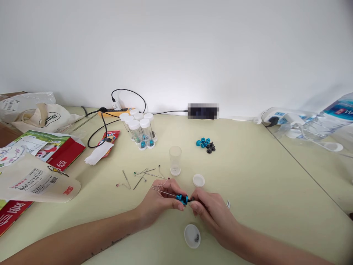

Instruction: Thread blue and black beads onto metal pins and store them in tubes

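Note:
Near the middle of the table, my left hand point(161, 197) is closed on a small blue metal fitting point(181, 199) with a dark band. A thin bent wire point(161, 190) runs from the fitting back over that hand. Pinched in my right hand point(211, 209) is a small black screw-like piece point(191, 200) at the fitting's right end; the fingers partly hide it. An uncapped clear tube point(175, 161) stands just beyond my hands, with a white cap point(199, 180) to its right. Below my hands lies a white dish point(192, 236) holding tiny dark parts.
Several bent wires point(143, 175) lie at left. Capped tubes point(139, 132) stand farther back near an orange power strip point(110, 111). Blue fittings point(203, 142) and black screw-like pieces point(210, 148) form a pile. A water bottle point(328, 119) lies at right; boxes and bags point(46, 117) crowd the left.

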The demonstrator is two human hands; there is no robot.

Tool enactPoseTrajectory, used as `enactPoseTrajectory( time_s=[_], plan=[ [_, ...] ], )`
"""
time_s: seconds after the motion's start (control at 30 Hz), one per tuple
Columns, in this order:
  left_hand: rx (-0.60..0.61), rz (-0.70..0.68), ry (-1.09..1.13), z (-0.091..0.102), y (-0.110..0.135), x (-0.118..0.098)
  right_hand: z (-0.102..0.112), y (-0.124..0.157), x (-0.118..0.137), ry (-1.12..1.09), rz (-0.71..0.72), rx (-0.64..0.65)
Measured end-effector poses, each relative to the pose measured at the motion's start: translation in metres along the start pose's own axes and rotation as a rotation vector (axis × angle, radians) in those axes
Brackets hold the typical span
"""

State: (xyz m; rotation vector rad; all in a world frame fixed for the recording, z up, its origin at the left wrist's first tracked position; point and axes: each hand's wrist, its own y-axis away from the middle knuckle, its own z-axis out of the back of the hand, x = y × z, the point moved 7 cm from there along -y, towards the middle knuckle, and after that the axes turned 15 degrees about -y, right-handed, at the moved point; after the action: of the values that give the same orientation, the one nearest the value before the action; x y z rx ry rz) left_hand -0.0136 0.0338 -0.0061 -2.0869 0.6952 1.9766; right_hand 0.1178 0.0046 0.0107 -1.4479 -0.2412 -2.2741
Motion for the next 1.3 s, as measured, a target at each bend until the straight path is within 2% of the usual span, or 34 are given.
enactPoseTrajectory(
  time_s=[0.17, 0.33, 0.5, 0.63, 0.77, 0.97, 1.07, 1.3],
  plan=[
    [-0.002, -0.006, -0.017, 0.0, -0.001, -0.001, 0.003, -0.001, -0.004, -0.015, -0.042, -0.079],
    [0.024, 0.011, 0.006, -0.002, 0.0, 0.003, -0.001, 0.0, -0.001, -0.028, -0.003, -0.011],
    [0.048, 0.005, 0.067, -0.003, 0.0, 0.001, 0.002, 0.001, 0.002, -0.088, -0.01, -0.065],
    [0.076, -0.015, 0.102, -0.006, 0.0, -0.004, 0.005, 0.0, 0.004, -0.204, 0.041, -0.12],
    [0.062, 0.02, 0.085, -0.004, 0.0, -0.002, 0.006, 0.0, 0.006, -0.185, 0.098, -0.138],
    [0.042, 0.035, 0.089, -0.002, -0.001, -0.001, 0.007, 0.001, -0.002, -0.17, -0.032, -0.105],
    [0.059, 0.031, 0.105, -0.004, -0.001, -0.001, 0.006, 0.001, 0.0, -0.201, -0.025, -0.076],
    [0.055, 0.035, 0.124, -0.002, -0.001, 0.0, 0.005, 0.0, -0.001, -0.189, -0.069, -0.105]
  ],
)
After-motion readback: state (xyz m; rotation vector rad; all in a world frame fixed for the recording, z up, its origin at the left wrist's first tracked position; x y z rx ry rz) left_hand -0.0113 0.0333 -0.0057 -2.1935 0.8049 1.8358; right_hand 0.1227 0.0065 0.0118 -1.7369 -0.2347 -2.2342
